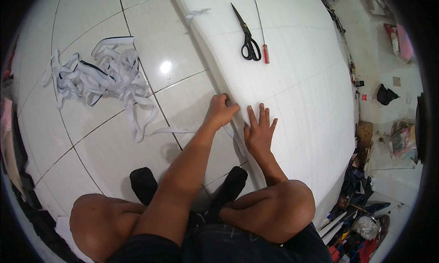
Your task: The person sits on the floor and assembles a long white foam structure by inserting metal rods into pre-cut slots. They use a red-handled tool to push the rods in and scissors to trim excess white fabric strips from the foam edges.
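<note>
My left hand (220,111) is at the near-left edge of a large white padded slab (292,75), which looks like a foam mattress with a thin cover. Its fingers are curled closed against that edge, and what they pinch is hidden. Just to the right, my right hand (260,131) lies on the slab's top near the same edge, fingers spread flat. A narrow white strip (171,130) runs across the floor from a tangled pile of white strip (107,77) with dark edging and passes beneath my left forearm. More pale strip shows below the hands along the slab's side.
On the slab's far part lie black-handled scissors (248,41) and a screwdriver (265,52) with a red handle. White floor tiles (114,153) extend on the left. My feet in black socks (143,184) rest on them. Assorted clutter (361,217) lines the right wall.
</note>
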The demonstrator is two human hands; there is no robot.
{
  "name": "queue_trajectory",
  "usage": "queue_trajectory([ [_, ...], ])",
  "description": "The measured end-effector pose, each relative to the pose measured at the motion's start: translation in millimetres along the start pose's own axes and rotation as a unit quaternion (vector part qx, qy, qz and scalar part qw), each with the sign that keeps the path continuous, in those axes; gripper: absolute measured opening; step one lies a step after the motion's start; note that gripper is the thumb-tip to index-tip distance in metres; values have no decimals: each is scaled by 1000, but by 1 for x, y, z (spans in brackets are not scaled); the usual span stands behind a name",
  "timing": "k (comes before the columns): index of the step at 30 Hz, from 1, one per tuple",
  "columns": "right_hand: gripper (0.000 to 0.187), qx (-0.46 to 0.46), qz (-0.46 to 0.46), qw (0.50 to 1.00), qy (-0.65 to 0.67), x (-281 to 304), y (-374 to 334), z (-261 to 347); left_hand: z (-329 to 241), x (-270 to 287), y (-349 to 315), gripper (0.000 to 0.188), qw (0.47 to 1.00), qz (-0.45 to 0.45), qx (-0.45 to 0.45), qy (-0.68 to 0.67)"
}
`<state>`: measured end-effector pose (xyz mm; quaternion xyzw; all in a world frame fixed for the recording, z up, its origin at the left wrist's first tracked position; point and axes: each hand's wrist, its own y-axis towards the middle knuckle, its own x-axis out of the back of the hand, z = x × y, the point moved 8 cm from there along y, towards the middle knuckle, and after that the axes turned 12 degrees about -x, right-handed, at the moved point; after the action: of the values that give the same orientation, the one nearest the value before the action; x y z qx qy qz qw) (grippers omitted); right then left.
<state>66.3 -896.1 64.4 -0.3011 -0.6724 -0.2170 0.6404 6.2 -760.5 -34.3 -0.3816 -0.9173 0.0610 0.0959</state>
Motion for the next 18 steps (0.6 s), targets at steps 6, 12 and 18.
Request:
queue_trajectory([
  [6,69,-14,-24,999,32,-11,-2,-18,-2,-18,-2,64,990,98,52,-91],
  [12,84,-5,-2,997,82,-16,0,-8,8,-2,-13,108,972,-69,81,-208],
  [18,82,-65,-24,984,163,2,-7,-42,-22,-12,1,121,996,-34,77,16],
])
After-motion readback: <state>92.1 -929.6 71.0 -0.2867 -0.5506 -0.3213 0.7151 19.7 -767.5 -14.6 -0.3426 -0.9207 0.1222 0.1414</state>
